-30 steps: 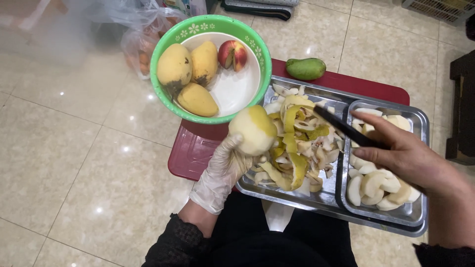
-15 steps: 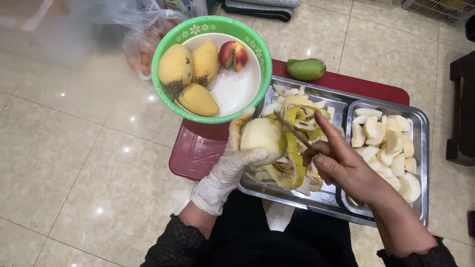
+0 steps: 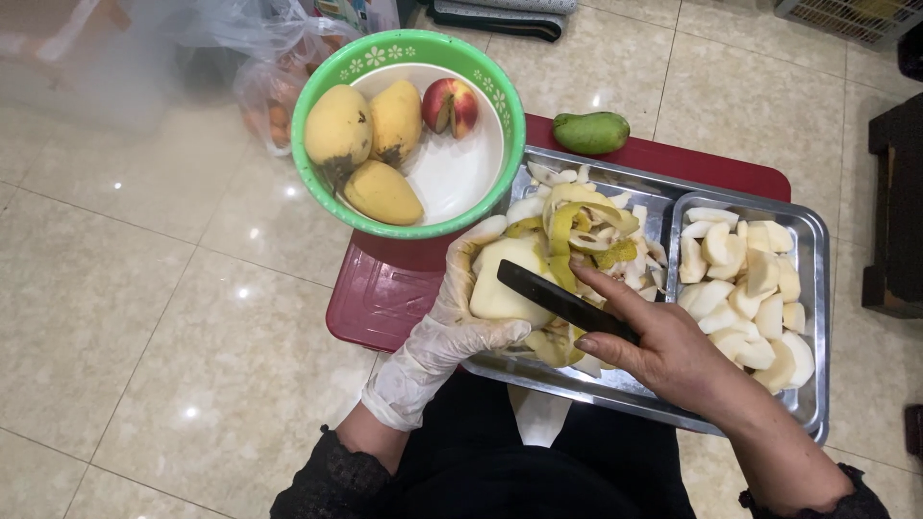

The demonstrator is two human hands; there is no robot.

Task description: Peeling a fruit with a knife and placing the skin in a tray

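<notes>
My left hand (image 3: 444,332), in a thin clear glove, grips a peeled pale fruit (image 3: 502,279) over the steel tray (image 3: 630,389). My right hand (image 3: 659,346) is bare and holds a black knife (image 3: 558,300), its blade laid across the fruit. Under the fruit lies a heap of yellow-green peels (image 3: 586,231). The tray's right compartment holds several white fruit chunks (image 3: 745,288).
A green-rimmed bowl (image 3: 317,86) holds three yellow mangoes (image 3: 370,144) and a red apple (image 3: 450,104). A green mango (image 3: 590,132) lies on the red low table (image 3: 385,298). A plastic bag (image 3: 264,82) sits behind the bowl; tiled floor all round.
My right hand came left from over the chunk compartment to the fruit, and the knife now lies across it. My left hand lowered the fruit toward the peels.
</notes>
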